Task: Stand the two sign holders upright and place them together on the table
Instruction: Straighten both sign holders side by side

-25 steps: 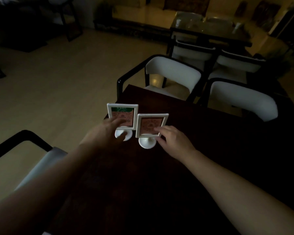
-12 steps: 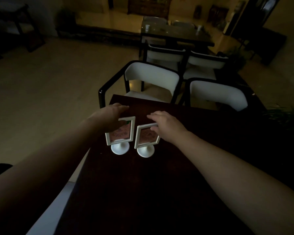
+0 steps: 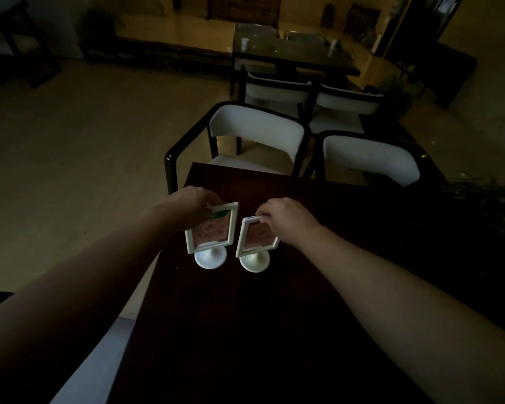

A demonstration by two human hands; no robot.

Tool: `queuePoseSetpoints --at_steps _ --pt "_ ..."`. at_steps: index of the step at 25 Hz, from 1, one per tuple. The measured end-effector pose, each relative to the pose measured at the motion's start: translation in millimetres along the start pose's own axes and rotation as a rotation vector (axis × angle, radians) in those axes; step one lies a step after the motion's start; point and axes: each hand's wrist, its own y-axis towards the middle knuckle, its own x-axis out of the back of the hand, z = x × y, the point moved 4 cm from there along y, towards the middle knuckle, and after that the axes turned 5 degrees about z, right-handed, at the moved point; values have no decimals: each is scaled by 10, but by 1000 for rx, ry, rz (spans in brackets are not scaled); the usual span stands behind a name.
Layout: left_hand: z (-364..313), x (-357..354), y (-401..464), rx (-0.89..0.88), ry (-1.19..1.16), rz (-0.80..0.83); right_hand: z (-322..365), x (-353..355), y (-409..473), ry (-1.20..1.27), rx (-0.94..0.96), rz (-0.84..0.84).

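Two white sign holders stand upright side by side on the dark table (image 3: 274, 330), each a framed pink card on a round white foot. The left sign holder (image 3: 212, 230) has a green strip at its top; my left hand (image 3: 191, 204) grips its upper left corner from behind. The right sign holder (image 3: 257, 237) leans slightly; my right hand (image 3: 286, 218) pinches its top edge. The two round feet are a small gap apart, near the table's left edge.
Two white-backed chairs (image 3: 255, 132) (image 3: 368, 157) stand at the table's far edge. A pale seat (image 3: 94, 360) sits by the near left edge. Beyond them are more chairs and a glass-topped table (image 3: 292, 53). A plant (image 3: 487, 199) is at the right.
My hands rose from the holders' fronts and feet to their top edges. The holders now sit closer to level with each other. My head has tilted, showing more of the room.
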Motion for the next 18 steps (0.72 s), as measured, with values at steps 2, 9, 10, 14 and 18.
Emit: queuePoseSetpoints --at_steps 2,9,10,14,18 --pt "7 -3 2 -12 5 2 7 -6 -12 -2 -10 -4" --pt "27 -1 7 -55 26 -1 -13 -5 -34 37 -41 -18" --pt "24 -5 8 -56 22 1 -15 -8 -33 41 -47 -19" --pt "5 -16 5 -60 27 13 -17 -12 -21 50 -79 -7" --pt "-22 -15 4 -47 15 19 -5 2 -23 80 -93 -22"
